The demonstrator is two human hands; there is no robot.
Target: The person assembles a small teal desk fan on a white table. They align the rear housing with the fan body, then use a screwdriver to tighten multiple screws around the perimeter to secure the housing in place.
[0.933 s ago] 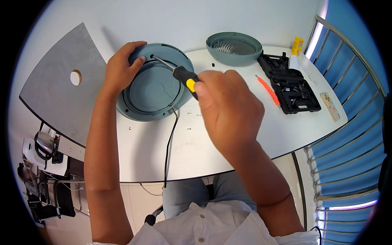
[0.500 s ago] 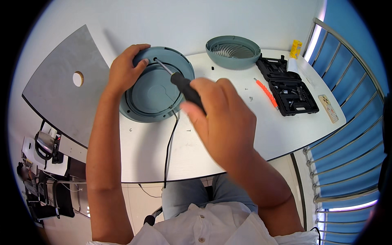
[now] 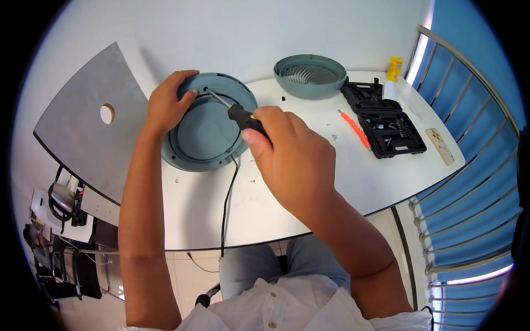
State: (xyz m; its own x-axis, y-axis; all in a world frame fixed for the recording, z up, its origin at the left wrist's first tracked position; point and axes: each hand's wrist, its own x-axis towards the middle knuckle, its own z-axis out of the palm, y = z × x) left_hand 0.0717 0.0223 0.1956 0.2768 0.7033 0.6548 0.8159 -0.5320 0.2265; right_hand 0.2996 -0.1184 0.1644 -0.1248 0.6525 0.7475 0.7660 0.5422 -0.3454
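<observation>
A round grey-green plastic housing [image 3: 200, 135] lies on the white table, a black cord [image 3: 228, 201] running from its lower right rim toward the table's front edge. My left hand [image 3: 168, 102] grips its upper left rim, thumb on the inner side. In my right hand [image 3: 295, 151] is a screwdriver [image 3: 241, 117] with a black handle, held in closed fingers. Its shaft slants up and left, and the tip sits in a dark hole near the housing's top rim. Whether a screw is in that hole is hidden. Small screws [image 3: 252, 181] lie on the table nearby.
Behind to the right stands a matching grey-green shell [image 3: 310, 77] with a spiral grille. Right of it are an open black tool case [image 3: 389, 129], an orange flexible shaft [image 3: 354, 130], a remote control [image 3: 440, 146] and a yellow box [image 3: 394, 69]. Metal railings [image 3: 469, 132] border the right side.
The right hand has turned slightly around the screwdriver handle, its tip staying at the same hole. The left hand keeps its hold on the housing. The whole view has shifted a little.
</observation>
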